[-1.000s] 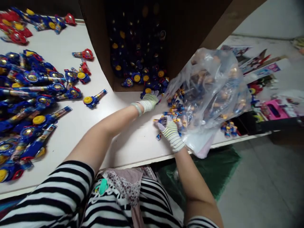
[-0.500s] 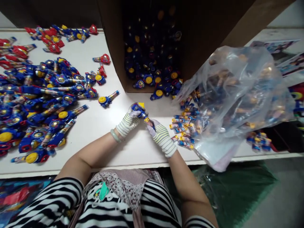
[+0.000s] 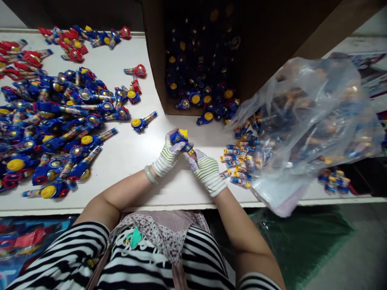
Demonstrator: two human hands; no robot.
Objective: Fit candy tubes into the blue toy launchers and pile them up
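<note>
Left hand (image 3: 166,159) clasps blue toy (image 3: 177,138), right hand (image 3: 209,171) its tube (image 3: 191,153); tube-fitted toys (image 3: 69,135) heaped toward left edge of counter (image 3: 121,201), loose tubes (image 3: 234,152) unfitted toward right.

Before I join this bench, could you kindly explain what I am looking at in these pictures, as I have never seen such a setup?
Gladly. There is no machine here: a person works with two hands in striped gloves. All the pictures come from one camera worn on the head, looking forward and down, so the arms reach in from the bottom.

The left hand holds a blue toy with a yellow part on top. The right hand grips the short printed tube at its end.

On the white table, a large blue pile of similar toys lies to the left, with red toys behind. Straight ahead, a cardboard box contains more blue toys. To the right, loose tubes lie beside a see-through plastic bag.
</note>
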